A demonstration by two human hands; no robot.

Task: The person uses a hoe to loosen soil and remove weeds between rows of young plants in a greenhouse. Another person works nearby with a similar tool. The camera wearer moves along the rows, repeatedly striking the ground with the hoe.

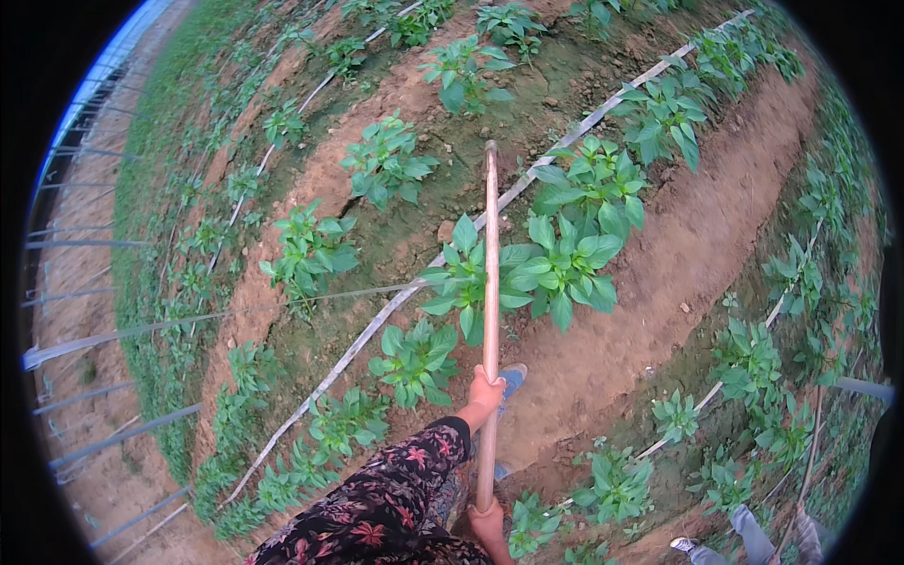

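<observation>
A long wooden handle (492, 296) runs from before my body out over the plants, its far end above soil beside a drip tape (600, 111). Around its middle my left hand (486, 390) is closed, the arm in a dark floral sleeve. My right hand (487, 522) grips the handle's near end, low in the view. No blade can be made out at the far end. The handle passes over a leafy green plant (466, 272), with a bushier plant (565, 265) just right of it. Behind the handle shows part of my blue shoe (513, 381).
Rows of leafy plants stand on soil ridges, with a bare dirt furrow (635, 304) to the right. A thin taut line (247, 308) crosses from the left. At the lower right are another person's legs (752, 533) near a thin pole (812, 445). Metal poles (127, 431) line the left.
</observation>
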